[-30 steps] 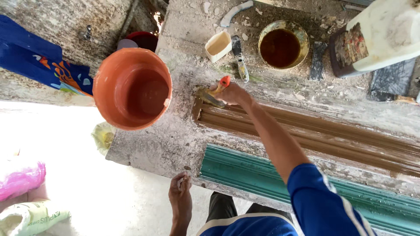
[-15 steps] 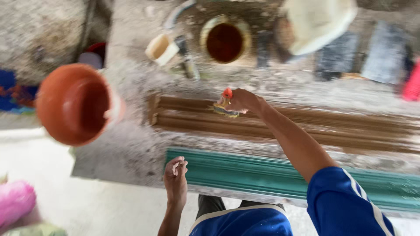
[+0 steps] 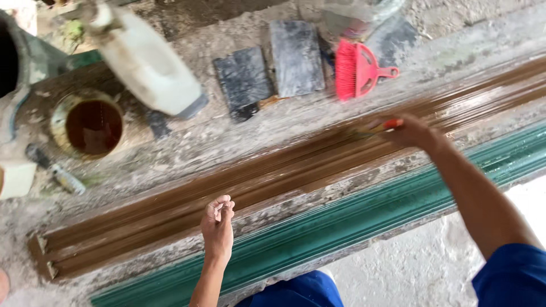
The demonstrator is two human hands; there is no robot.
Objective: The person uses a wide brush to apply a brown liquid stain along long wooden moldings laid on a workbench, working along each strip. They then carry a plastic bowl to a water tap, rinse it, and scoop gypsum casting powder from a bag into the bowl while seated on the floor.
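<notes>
Ok, our right hand (image 3: pixel 412 132) grips the brush (image 3: pixel 378 127) on the brown mould (image 3: pixel 273 170); left hand (image 3: pixel 218 230) loosely curled, empty, at its near edge. We should stroke lengthwise, thin even coat, work into grooves.

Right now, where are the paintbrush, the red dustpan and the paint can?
paintbrush (image 3: pixel 380 126), head view, orange handle by the right hand.
red dustpan (image 3: pixel 355 69), head view, its ribbed pan.
paint can (image 3: pixel 57 113), head view, its rim.

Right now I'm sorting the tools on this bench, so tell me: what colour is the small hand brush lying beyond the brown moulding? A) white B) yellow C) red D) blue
C: the small hand brush, lying flat on the bench beyond the brown moulding and beside the dark slabs, is red, bristles and handle alike.
</notes>
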